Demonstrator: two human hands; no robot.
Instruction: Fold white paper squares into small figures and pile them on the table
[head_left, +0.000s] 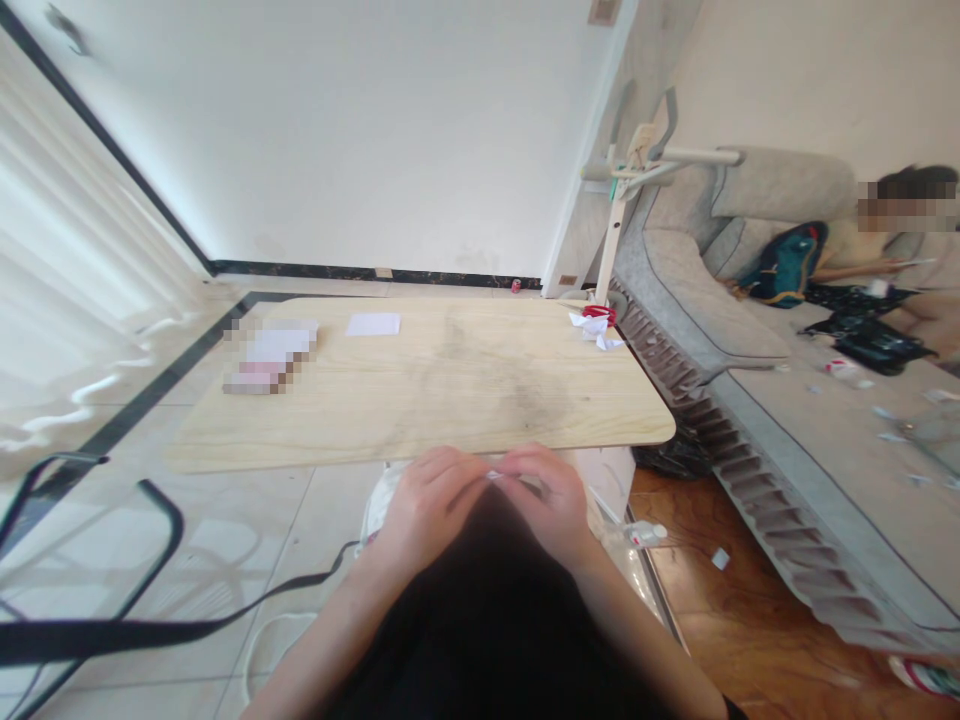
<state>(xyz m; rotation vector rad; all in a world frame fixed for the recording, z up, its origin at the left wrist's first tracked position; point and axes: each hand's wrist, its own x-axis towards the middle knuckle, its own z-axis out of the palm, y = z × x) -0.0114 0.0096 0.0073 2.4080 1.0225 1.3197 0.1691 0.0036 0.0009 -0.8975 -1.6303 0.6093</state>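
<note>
A grey sofa [795, 430] stands right of a white wall [337, 130].

The left hand [429, 505] and right hand [553, 490] hid most of a white scrap [493, 474], leaving its shape impossible to tell, while the bottom edge cut off the black shirt [510, 620]. Pixelation blurred a pile [277, 345] on the table's [450, 400] left end, and folded papers [592, 327] at the right end partly covered a red thing [606, 315]. The picture's sides cut off the curtain [75, 280], the sofa [701, 290] and a person [851, 250] whose head was blurred, and a red object [515, 286] near the wall [337, 140] was too small to tell.
</note>
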